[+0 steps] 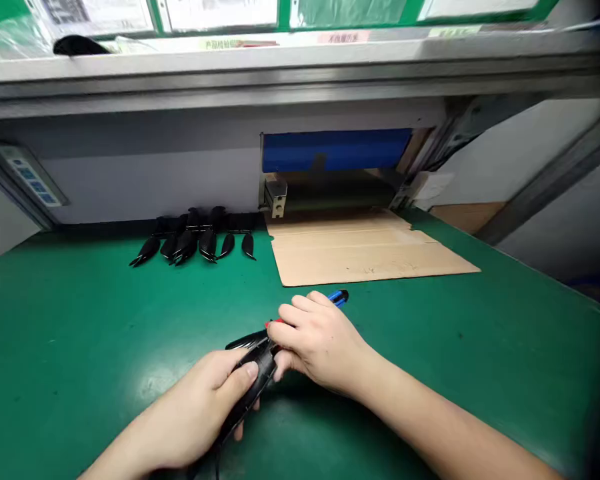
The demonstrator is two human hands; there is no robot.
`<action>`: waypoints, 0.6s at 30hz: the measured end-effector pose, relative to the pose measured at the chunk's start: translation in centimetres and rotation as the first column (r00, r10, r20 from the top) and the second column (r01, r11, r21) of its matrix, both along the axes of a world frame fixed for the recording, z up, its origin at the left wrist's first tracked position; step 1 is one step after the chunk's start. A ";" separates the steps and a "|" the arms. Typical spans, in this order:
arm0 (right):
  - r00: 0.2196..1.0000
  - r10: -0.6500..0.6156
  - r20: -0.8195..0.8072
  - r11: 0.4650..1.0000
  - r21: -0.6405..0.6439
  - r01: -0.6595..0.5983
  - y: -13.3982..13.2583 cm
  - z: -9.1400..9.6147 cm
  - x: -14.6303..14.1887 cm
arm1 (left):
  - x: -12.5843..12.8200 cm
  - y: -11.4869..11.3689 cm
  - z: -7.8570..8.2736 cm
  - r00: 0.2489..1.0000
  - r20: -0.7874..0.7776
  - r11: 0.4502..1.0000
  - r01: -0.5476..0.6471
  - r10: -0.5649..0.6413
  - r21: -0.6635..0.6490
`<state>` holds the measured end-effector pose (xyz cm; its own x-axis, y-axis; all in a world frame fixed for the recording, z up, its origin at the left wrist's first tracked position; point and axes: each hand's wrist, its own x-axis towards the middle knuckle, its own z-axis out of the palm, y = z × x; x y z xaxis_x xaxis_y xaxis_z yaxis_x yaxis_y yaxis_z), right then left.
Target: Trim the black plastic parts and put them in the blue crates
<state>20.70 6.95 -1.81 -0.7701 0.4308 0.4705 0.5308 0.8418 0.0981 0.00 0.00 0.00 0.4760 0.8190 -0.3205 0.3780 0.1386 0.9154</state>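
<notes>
Near the front middle of the table, my left hand [215,393] is closed around a long black moulded plastic part [250,383], its thumb pressed on top. The part is tilted, with its far end pointing up toward my right hand [320,340]. That hand is closed on a slim hand tool [339,297] with a blue body and black end; a bit of red shows by the fingertips. Most of the tool is hidden under the fingers, so its exact kind cannot be made out. The right fingertips meet the far end of the black part.
Several similar black parts [195,240] lie in a row at the back of the green table [105,320]. A flat cardboard sheet [370,253] lies right of them, before an opening with a blue panel [335,150]. Above runs a metal-edged shelf [230,83].
</notes>
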 end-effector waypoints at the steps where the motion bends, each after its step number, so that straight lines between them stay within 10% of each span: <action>1: 1.000 -0.001 -0.001 1.000 0.000 0.001 0.0 -0.1 0.0 | 0.0 0.0 0.0 1.000 -0.011 1.000 -0.004 0.004 0.003; 11: 0.994 0.100 -0.050 0.951 -0.289 -0.110 0.0 -0.8 0.0 | 0.1 0.1 0.0 0.993 -0.119 0.995 0.034 -0.023 0.091; 15: 0.940 0.255 -0.225 0.559 -0.759 -0.333 0.3 0.3 1.1 | 0.3 0.0 0.4 0.982 -0.184 0.992 0.052 -0.030 0.115; 18: 0.881 0.222 -0.418 0.330 -0.818 -0.471 0.6 1.0 1.6 | 0.4 0.0 0.6 0.987 -0.163 0.994 0.019 -0.001 0.108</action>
